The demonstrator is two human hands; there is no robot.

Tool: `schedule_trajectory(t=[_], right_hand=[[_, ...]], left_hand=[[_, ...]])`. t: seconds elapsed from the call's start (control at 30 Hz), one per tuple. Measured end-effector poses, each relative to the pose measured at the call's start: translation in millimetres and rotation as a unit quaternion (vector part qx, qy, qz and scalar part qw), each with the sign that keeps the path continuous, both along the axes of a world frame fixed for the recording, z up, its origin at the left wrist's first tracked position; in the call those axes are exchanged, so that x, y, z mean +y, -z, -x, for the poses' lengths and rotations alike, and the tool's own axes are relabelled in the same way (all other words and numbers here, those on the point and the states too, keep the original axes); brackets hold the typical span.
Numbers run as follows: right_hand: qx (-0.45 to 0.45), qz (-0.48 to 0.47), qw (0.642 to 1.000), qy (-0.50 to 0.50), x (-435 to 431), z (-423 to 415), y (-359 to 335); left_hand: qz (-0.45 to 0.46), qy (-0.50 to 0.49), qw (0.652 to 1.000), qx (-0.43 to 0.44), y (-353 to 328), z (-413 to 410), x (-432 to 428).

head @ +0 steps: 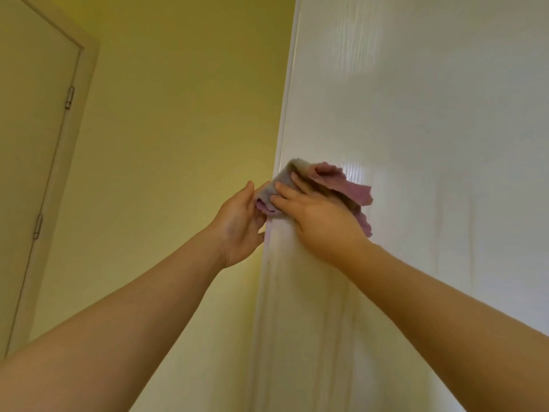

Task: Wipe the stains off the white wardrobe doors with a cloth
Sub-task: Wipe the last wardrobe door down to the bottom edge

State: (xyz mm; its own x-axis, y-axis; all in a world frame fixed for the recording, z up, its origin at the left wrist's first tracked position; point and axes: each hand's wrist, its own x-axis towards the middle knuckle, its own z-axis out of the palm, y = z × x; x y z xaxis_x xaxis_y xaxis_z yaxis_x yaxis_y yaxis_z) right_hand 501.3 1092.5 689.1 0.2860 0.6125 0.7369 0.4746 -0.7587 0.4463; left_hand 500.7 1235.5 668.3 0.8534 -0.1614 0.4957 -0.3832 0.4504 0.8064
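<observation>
Slipping is my big worry. The cloth (350,188), pink and grey, sits in the middle of the picture, bent round the left edge of the white wardrobe door (430,144). My right hand (323,221) lies flat on it with straight fingers and pushes it onto the door; it does not grip it at all. My left hand (237,224) is at the door's edge with the thumb on top. It looks like it pinches the rolled end of the cloth, but most of those fingers are hidden, so I am only fairly sure. If I rub hard with a flat hand, the cloth could bunch up or slide out from under my palm. Then my bare skin would rub the door and could leave a new mark. The frilly end sticks out loose to the right of my hand and could drag. If I push too hard, the door might swing away, and my left fingers, so close to the edge, could get squashed. Bright shine sits on the door just right of the cloth, so I could miss a stain there. Pale streaks show at the bottom middle of the picture; I cannot tell if they are dirt or just light. The yellow wall (178,114) fills the left side, and a dirty cloth could smear it.
</observation>
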Motion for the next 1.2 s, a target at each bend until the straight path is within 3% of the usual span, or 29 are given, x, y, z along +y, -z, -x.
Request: schedule_trajectory(t=[0.1,0.17,0.27,0.33,0.4,0.43,0.5,0.53,0.57,0.6,0.67,0.7,0.8,0.87,0.93,1.0,1.07,1.13,1.2], right_hand=[[0.052,0.111,0.992,-0.018,-5.7,-0.8,42.5],[0.094,0.118,0.988,-0.026,-15.9,14.3,62.1],[0.016,0.046,0.998,-0.035,-11.7,5.9,34.9],[0.021,-0.005,1.0,0.021,-2.4,5.8,22.1],[-0.008,0.065,0.997,0.048,-0.7,3.7,34.6],[-0.022,0.113,0.993,0.024,-4.2,4.3,48.4],[0.074,0.125,0.987,-0.07,-11.8,10.6,68.7],[0.088,0.111,0.985,-0.098,-16.1,13.0,63.1],[0.036,0.091,0.991,-0.089,-19.2,6.3,46.2],[-0.008,0.043,0.997,-0.061,-21.1,-1.6,29.0],[-0.004,-0.051,0.999,-0.01,-19.4,-4.4,-4.6],[-0.026,-0.051,0.998,0.004,-16.8,-0.1,-8.8],[-0.07,0.098,0.993,-0.01,-24.4,2.5,18.3],[-0.045,0.179,0.983,-0.02,-33.3,7.7,34.0],[-0.009,0.14,0.99,-0.001,-39.4,12.6,14.5],[-0.015,0.016,1.0,-0.015,-48.3,5.5,-21.4],[-0.046,-0.09,0.995,0.0,-50.7,4.6,-47.9],[-0.059,-0.106,0.993,0.004,-47.6,4.2,-41.3],[-0.072,-0.032,0.997,-0.018,-52.3,-5.5,-15.8]], left_hand=[[0.011,0.013,1.0,0.004,5.1,1.8,1.5],[-0.005,0.0,1.0,0.002,7.0,1.6,2.6],[-0.009,0.003,1.0,0.02,9.7,3.2,3.9],[-0.009,0.005,1.0,0.027,12.2,7.0,4.1],[-0.001,0.012,0.999,0.03,12.8,7.0,4.8],[-0.006,0.012,0.999,0.031,12.1,7.2,6.0],[-0.03,-0.004,0.999,0.026,11.2,6.9,7.2],[-0.04,-0.015,0.999,0.025,10.7,5.6,7.3],[-0.046,-0.033,0.998,0.025,9.5,4.5,7.0],[-0.057,-0.056,0.997,0.022,8.6,5.2,5.2],[-0.088,-0.129,0.988,-0.006,6.6,9.1,-2.5],[-0.101,-0.172,0.98,-0.023,5.2,10.6,-7.0],[-0.099,-0.255,0.96,-0.066,0.6,9.7,-17.7],[-0.104,-0.28,0.95,-0.09,-1.4,8.3,-21.3],[-0.12,-0.308,0.936,-0.121,-2.7,-0.6,-22.9],[-0.183,-0.363,0.897,-0.174,-6.3,-3.3,-26.4],[-0.285,-0.444,0.815,-0.24,-9.1,-8.4,-28.8],[-0.354,-0.519,0.735,-0.253,-9.4,-11.0,-28.3],[-0.39,-0.577,0.672,-0.252,-9.5,-15.3,-29.6]])
